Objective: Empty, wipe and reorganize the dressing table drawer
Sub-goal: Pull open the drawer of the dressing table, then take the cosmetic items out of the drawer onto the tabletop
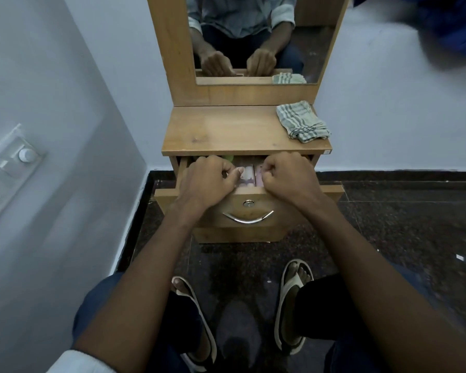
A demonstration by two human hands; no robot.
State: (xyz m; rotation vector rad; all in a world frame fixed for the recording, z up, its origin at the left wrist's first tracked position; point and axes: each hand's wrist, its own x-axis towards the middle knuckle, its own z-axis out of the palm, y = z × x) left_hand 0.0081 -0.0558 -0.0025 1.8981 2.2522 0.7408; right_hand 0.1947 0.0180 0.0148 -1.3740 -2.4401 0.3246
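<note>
The scene is lit dimly and evenly, with a cool bluish cast. Only soft shadows are cast under the tabletop [234, 130]. Straight lines are bowed near the edges. A blue shape [447, 25] at the upper right is smeared by blur.

dressing table top [226, 130] | wooden | folded striped cloth [301, 121] at right rear corner

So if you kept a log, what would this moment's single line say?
stage: emptying | drawer: partly open, items inside | left hand: curled at drawer front edge | right hand: curled at drawer front edge | cloth: on tabletop, untouched
</note>
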